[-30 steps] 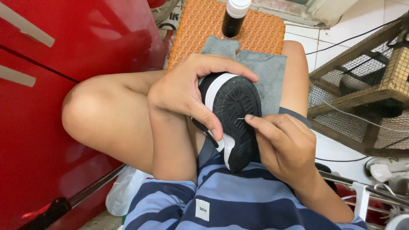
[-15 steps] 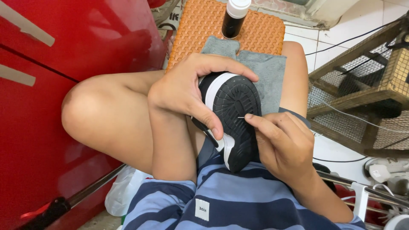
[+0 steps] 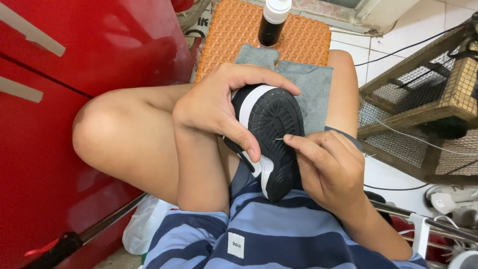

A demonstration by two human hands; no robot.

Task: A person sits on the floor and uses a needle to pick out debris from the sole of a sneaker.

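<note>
Right now a black shoe (image 3: pixel 271 144) with a white band along its sole edge lies sole-up on the person's lap, its heel over a grey cloth (image 3: pixel 313 94) spread on the thigh. The left hand (image 3: pixel 214 109) is clamped round the heel end of the shoe, thumb pressing the near side by the white band and the fingers curled over the far rim. Just beside the shoe's tread, the right hand (image 3: pixel 331 169) has its thumb and forefinger pinched shut on a thin needle (image 3: pixel 280 139), whose tip touches the black rubber near the sole's edge; whether thread trails from it cannot be told.

Beyond the shoe, past the cloth, an orange textured mat (image 3: pixel 294 35) carries a dark bottle with a white cap (image 3: pixel 272 22). A red cabinet (image 3: pixel 59 89) stands to the shoe's left, and a wooden wire cage (image 3: pixel 428 99) to its right.

Judging by its look, the shoe is light and easy to turn, the rubber sole stiff and grippy, the upper softer and likely to give under pressure. Holding it by the firm heel and sole edge seems soundest. The needle looks slender, easy to slip or bend, so a tight pinch near its tip suits it.
</note>
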